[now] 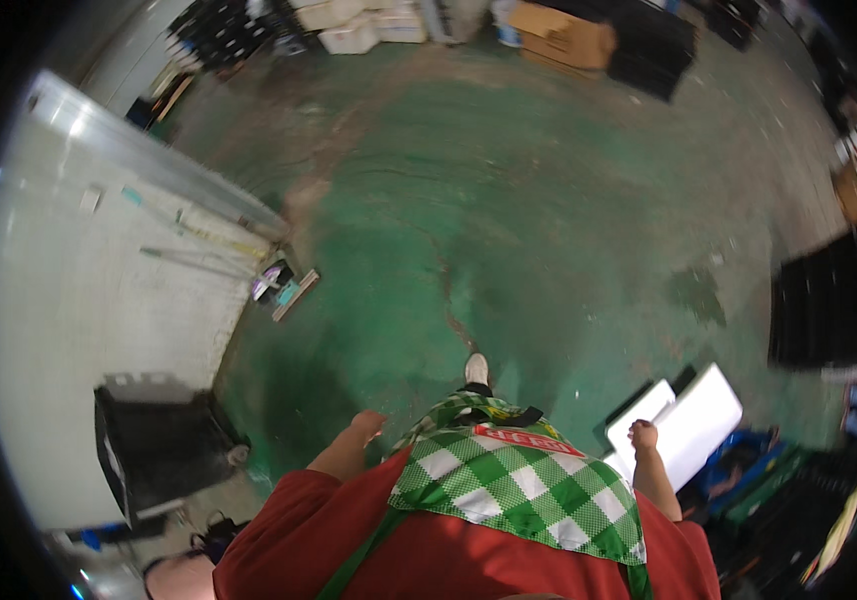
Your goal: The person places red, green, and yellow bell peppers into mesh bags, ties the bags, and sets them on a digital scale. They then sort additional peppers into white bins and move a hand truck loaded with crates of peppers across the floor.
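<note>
My left hand [371,426] hangs low beside the green checked apron [509,480]; its fingers are small and blurred, so their shape is hard to read. On the other side, my right hand [642,435] is curled closed, and I see nothing in it. Behind that hand are two white box-like pieces [701,415], side by side and tilted. Whether the hand touches them I cannot tell. One white shoe [477,370] shows ahead of the apron on the green floor [509,220].
A black bin [164,440] stands by the white wall [79,320] at left. Long-handled cleaning tools lean there, with a squeegee head [296,295] on the floor. Cardboard [564,35] and white boxes [349,30] line the far side. Black stacked crates [829,300] rise at right.
</note>
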Demonstrator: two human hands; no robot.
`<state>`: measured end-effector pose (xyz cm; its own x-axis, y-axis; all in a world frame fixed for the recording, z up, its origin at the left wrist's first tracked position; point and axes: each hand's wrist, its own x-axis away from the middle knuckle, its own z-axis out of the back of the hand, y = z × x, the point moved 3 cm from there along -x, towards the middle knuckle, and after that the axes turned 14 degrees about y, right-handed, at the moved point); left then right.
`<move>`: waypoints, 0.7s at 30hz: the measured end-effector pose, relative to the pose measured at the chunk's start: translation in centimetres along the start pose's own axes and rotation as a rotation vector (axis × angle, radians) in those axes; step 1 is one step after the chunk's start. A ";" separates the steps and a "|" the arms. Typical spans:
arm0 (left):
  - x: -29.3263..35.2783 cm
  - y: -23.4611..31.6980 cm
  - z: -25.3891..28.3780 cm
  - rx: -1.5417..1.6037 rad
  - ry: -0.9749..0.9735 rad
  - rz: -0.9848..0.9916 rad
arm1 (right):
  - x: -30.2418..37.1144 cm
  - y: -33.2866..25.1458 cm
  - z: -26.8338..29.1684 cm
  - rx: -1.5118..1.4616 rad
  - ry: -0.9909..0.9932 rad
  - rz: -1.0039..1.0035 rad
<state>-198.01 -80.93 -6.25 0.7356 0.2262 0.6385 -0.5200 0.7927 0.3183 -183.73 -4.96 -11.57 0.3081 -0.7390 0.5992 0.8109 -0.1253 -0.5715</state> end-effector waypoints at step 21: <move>30.6 11.4 -15.8 0.868 0.687 1.157 | -2.8 -44.8 -31.2 1.000 -0.870 0.878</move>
<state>-174.58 -56.02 5.85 -0.2887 0.8383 0.4625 -0.8118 -0.4705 0.3460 -236.48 -17.99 -5.10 0.7300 0.2876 0.6200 0.1134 0.8436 -0.5249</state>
